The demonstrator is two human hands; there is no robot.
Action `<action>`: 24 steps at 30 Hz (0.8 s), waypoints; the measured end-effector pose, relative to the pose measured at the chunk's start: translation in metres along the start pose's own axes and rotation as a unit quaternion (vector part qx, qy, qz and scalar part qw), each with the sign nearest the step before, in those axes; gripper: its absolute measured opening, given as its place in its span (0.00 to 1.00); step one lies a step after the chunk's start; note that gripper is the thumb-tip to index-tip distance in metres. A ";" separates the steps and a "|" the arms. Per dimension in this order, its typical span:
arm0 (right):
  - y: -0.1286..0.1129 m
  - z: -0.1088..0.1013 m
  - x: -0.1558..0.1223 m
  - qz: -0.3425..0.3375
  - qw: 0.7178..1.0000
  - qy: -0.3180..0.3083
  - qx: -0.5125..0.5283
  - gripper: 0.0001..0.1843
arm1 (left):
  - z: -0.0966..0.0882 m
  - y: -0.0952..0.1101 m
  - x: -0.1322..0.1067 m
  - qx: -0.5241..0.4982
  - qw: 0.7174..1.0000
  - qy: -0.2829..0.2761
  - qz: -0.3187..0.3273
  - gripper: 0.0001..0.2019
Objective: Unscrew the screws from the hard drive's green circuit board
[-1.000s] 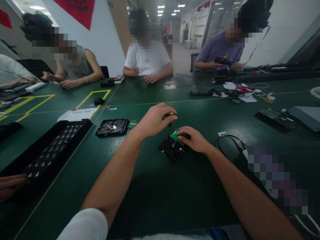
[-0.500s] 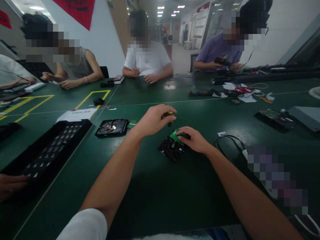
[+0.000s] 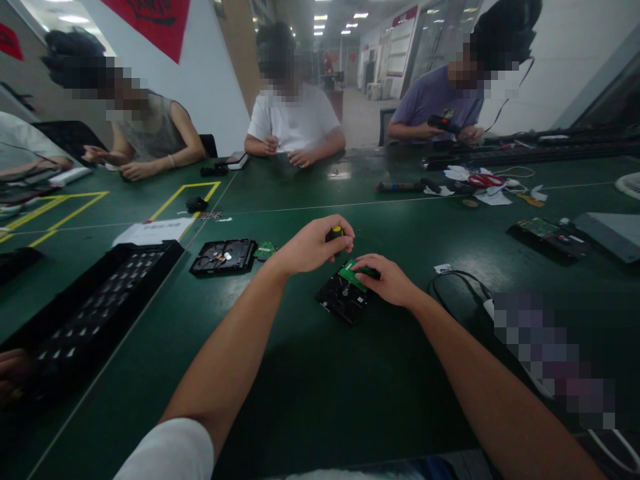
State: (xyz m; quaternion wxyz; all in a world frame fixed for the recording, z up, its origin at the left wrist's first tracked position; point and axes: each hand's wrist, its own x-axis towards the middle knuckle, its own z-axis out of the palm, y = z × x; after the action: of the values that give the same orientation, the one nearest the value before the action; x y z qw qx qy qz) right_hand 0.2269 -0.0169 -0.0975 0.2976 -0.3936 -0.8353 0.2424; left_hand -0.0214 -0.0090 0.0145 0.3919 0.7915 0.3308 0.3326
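Observation:
My left hand [image 3: 316, 245] is closed around a screwdriver with a yellow-and-black handle [image 3: 338, 231]. It is above the far end of a black hard drive [image 3: 341, 301], which lies at an angle on the green table. A green circuit board [image 3: 353, 276] covers the drive's far part. My right hand [image 3: 385, 277] grips the drive's right side, its fingertips on the board. A dark shape under those fingers is too hidden to name. The screwdriver's tip is hard to make out.
Left of my hands lie another hard drive [image 3: 223, 257], a small green board [image 3: 265, 251] and a long black tray [image 3: 95, 300], with another person's hand [image 3: 13, 373] at its near end. To the right are a cable [image 3: 463, 273] and another drive [image 3: 547, 237]. Several people sit opposite.
My left fingers have curled tighter around the screwdriver handle and the hand has dipped slightly. My right hand and the drive hold still. The other person's hand at the tray has drawn back left.

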 end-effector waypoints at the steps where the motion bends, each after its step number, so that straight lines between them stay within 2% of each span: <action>1: 0.000 0.000 0.000 0.001 1.000 0.000 -0.001 0.10 | 0.000 -0.001 0.001 -0.010 1.000 0.006 -0.002 0.09; 4: 0.001 0.000 0.000 0.001 1.000 0.000 0.000 0.10 | 0.000 -0.003 0.002 -0.040 0.999 0.015 -0.013 0.12; 11: -0.004 -0.001 0.000 -0.002 1.000 0.003 0.000 0.11 | -0.005 -0.001 -0.001 -0.132 0.990 -0.004 -0.056 0.18; 15: -0.003 -0.001 0.000 0.000 1.000 0.003 -0.002 0.10 | -0.007 0.001 -0.002 -0.050 0.998 0.002 -0.044 0.21; 19: -0.002 -0.001 -0.001 0.003 1.000 0.004 0.002 0.10 | -0.006 0.002 -0.001 0.043 0.999 0.024 -0.008 0.18; 24: -0.002 -0.001 -0.001 0.001 1.000 -0.003 -0.001 0.11 | -0.001 -0.002 0.001 0.025 0.999 0.028 0.024 0.14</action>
State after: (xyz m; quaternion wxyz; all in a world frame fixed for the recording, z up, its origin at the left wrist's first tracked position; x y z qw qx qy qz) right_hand 0.2273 -0.0180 -0.0956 0.2945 -0.3939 -0.8361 0.2431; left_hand -0.0224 -0.0064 0.0139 0.3547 0.7990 0.3305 0.3558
